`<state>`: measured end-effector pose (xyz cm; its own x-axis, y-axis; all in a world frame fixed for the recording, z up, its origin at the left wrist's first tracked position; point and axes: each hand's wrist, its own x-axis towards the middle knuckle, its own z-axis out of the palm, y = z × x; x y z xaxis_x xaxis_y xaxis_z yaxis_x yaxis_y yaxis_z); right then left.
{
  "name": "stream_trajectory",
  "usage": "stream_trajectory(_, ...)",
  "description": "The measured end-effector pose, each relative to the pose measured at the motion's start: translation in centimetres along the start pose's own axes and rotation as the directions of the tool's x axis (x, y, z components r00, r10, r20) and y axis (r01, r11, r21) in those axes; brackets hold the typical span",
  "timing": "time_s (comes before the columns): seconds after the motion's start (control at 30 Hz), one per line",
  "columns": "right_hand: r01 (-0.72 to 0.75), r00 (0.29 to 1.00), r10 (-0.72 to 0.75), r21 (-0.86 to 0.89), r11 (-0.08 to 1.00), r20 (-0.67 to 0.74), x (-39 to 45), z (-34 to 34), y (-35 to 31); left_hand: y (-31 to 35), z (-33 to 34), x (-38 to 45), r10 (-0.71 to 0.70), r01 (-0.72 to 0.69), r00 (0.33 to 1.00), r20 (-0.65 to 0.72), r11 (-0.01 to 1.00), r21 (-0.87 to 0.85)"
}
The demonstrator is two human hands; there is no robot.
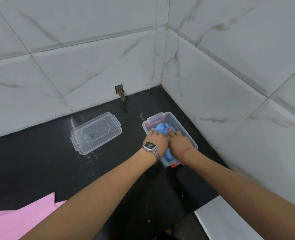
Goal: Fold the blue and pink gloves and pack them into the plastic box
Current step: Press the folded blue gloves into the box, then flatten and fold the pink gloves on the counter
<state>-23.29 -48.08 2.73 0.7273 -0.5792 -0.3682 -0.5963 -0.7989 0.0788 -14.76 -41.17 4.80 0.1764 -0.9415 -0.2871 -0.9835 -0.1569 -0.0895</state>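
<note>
A clear plastic box (pixel 177 124) with red latches stands on the black counter near the corner of the tiled walls. Blue gloves (pixel 161 129) lie bunched inside it. My left hand (pixel 158 142), with a metal watch on the wrist, and my right hand (pixel 179 142) both press down on the blue gloves inside the box. A pink glove (pixel 22 220) lies at the counter's near left, partly cut off by the frame and by my left forearm.
The box's clear lid (pixel 95 133) lies flat on the black counter (pixel 39 167) to the left of the box. White marble tiles close the back and right sides. A small hole in the wall (pixel 119 89) sits behind the lid.
</note>
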Motion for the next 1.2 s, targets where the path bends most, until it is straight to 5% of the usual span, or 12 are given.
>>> stream_trajectory(0.13,0.011,0.989,-0.011,0.002,1.000,0.149,-0.4,0.1,0.2,-0.8,1.4,-2.3,0.164,-0.160,0.982,0.094,0.986,-0.042)
stream_trajectory(0.33,0.025,0.927,-0.067,0.117,0.993,0.369,0.2,-1.1,-0.5,-1.1,1.7,-1.6,0.213,-0.198,0.969,0.123,0.973,-0.121)
stream_trajectory(0.53,-0.026,0.967,-0.013,0.148,0.989,0.256,-0.4,-1.1,-1.0,-1.2,1.7,-2.0,0.240,-0.235,0.970,0.031,0.965,-0.118)
stream_trajectory(0.67,-0.098,0.983,0.069,0.166,0.981,0.171,-1.2,-1.2,-1.1,-1.8,4.0,-5.3,0.248,-0.265,0.948,-0.200,0.962,-0.063)
stream_trajectory(0.77,-0.113,0.994,0.111,0.136,0.984,0.021,-2.2,-2.4,-2.1,-3.5,6.3,-9.0,0.118,-0.168,0.960,-0.255,0.969,-0.184)
stream_trajectory(0.9,-0.009,0.983,0.043,0.190,0.982,-0.177,-3.6,-5.1,-5.8,-7.9,9.4,-15.4,-0.241,0.175,0.956,-0.166,0.926,-0.334)
stream_trajectory(1.03,0.224,0.965,-0.174,0.268,0.937,-0.198,-4.7,-6.9,-11.9,-12.1,12.5,-23.0,-0.573,0.510,0.818,-0.053,0.764,-0.395)
stream_trajectory(1.2,0.471,0.879,-0.472,0.288,0.834,-0.069,-5.7,-6.1,-19.9,-13.8,16.1,-30.3,-0.745,0.710,0.656,0.120,0.557,-0.430)
